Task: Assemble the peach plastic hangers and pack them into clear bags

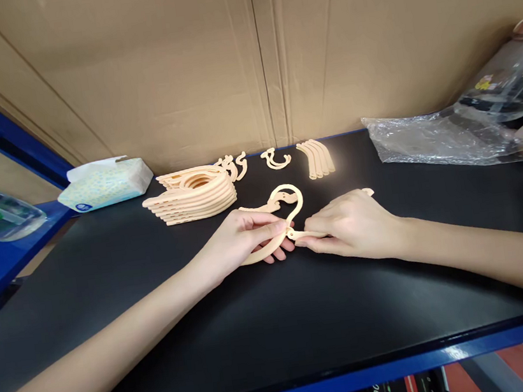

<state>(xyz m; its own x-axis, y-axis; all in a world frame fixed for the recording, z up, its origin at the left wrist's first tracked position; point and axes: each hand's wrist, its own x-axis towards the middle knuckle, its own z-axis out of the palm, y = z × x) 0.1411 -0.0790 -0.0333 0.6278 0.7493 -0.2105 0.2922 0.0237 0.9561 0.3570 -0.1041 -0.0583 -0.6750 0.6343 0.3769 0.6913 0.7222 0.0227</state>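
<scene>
My left hand (247, 236) is closed on a cream plastic hanger piece with a round hook (299, 202). A curved arm of that piece runs down and left beneath my fingers. Gripped in my closed right hand (355, 225) is a cream hanger arm (313, 234), mostly hidden by the fingers. Its holed end meets the base of the hook at my left fingertips; whether the two are joined I cannot tell. Just behind my left hand, another cream piece (263, 208) shows in part.
Behind my left hand are a stack of cream hangers (190, 208) and loose hooks (277, 160). Several hanger arms (317, 158) lie farther right. A tissue pack (108, 184) sits back left; a clear plastic bag (427, 139) and bottle (501, 81) occupy the right. Cardboard (177, 65) walls the back.
</scene>
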